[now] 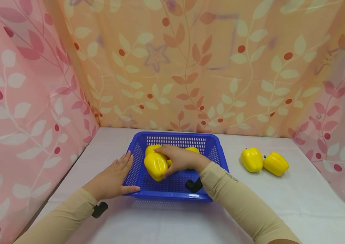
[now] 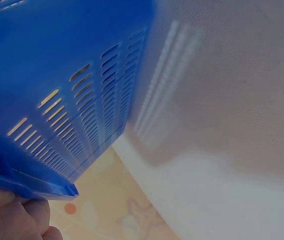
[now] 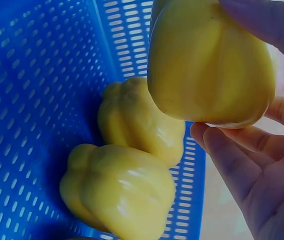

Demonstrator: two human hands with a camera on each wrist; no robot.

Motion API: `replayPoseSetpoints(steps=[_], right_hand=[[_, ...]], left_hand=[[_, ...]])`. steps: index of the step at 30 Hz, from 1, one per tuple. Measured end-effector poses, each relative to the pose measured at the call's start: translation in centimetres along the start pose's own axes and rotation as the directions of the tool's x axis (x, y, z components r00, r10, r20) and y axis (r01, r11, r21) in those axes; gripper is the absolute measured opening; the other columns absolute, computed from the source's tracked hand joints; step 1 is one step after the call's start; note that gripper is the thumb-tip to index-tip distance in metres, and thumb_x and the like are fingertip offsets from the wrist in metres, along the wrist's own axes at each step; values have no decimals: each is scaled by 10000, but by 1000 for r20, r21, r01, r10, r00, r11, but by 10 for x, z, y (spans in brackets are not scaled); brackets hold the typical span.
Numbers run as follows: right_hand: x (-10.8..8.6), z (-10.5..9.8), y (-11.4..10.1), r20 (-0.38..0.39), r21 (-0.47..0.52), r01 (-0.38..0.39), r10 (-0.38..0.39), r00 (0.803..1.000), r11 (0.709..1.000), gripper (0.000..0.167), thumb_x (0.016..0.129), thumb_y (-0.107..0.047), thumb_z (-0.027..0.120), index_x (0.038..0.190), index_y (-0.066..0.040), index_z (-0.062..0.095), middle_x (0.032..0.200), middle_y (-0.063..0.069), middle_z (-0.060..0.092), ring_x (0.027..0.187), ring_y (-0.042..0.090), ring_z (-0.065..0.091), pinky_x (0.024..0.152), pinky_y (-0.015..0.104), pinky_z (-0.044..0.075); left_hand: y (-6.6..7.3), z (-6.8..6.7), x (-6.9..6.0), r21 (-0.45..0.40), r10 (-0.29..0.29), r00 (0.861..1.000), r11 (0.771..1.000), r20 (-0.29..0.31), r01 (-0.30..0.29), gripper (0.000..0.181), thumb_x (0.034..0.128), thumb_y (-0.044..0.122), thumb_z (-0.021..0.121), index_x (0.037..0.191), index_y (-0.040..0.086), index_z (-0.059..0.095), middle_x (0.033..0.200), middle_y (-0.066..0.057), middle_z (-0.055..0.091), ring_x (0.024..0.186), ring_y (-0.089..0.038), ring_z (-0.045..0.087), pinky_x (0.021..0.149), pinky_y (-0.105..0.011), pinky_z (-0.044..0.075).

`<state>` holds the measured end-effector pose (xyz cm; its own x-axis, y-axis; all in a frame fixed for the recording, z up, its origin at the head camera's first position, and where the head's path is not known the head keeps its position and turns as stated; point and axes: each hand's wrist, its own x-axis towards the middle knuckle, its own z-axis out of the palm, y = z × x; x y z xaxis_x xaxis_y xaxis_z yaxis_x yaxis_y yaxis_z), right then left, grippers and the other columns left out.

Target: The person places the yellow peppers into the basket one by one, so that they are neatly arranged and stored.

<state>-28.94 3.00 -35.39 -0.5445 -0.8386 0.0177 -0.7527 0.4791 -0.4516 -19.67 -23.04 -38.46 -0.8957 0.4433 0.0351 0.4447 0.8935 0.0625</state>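
One yellow pepper (image 3: 212, 70) is held by the right-hand fingers (image 3: 228, 161).

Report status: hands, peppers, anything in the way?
Right hand holding yellow pepper over blue basket's floor, other peppers beneath. Left hand on basket rim. Two peppers on table, right of basket. No obstruction visible.

The left wrist view crops the basket (image 2: 42, 55); the right, the held pepper's (image 3: 212, 65) top.
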Motion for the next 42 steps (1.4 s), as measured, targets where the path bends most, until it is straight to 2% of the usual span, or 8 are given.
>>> replayPoseSetpoints(steps=[3,11,19,27,34,42], right_hand=[[2,3,1,16,-20,-1,1,1000,1000,863,679,-380,796,1384,-105,381,1308,3,470,1125,146,437,1004,320,355],[6,9,6,61,-50,-36,39,997,998,884,679,-417,784,1403,-144,357,1349,-5,438,1191,160,403,1026,345,332],[9,10,7,93,-48,-42,46,995,998,862,692,-400,779,1401,-140,362,1321,-12,464,1125,143,429,1008,328,350],[11,12,9,125,-43,-53,58,990,998,885,684,-383,788,1406,-120,350,1349,-1,446,1169,146,419,1049,336,309],[11,14,10,156,-31,-63,67,986,998,880,683,-362,795,1404,-121,351,1344,-1,448,1158,141,427,1047,346,312],[13,16,14,173,-16,-47,50,984,999,873,683,-365,792,1401,-127,357,1328,-9,461,1145,135,438,1047,350,312]], left_hand=[[0,0,0,-1,-1,1000,1000,0,1,1047,770,708,478,1431,-44,173,1506,-211,85,1379,-355,109,1085,-518,160],[0,-1,0,14,-9,1000,1000,17,9,1105,736,800,352,1435,-37,172,1509,-207,80,1379,-356,109,1086,-515,161],[0,-1,-1,4,-5,1000,1000,10,5,1066,763,748,420,1432,-43,174,1506,-211,87,1377,-358,113,1086,-520,157],[1,-3,-1,5,-11,1000,1000,26,10,1089,749,782,371,1436,-37,160,1508,-208,82,1378,-357,110,1087,-519,151],[0,-1,0,1,-18,999,1000,31,18,1066,762,746,425,1441,-28,151,1513,-197,66,1383,-346,95,1089,-518,145],[0,-1,0,5,-13,999,1000,31,13,1069,762,758,402,1440,-31,154,1513,-198,65,1383,-348,95,1088,-520,151]])
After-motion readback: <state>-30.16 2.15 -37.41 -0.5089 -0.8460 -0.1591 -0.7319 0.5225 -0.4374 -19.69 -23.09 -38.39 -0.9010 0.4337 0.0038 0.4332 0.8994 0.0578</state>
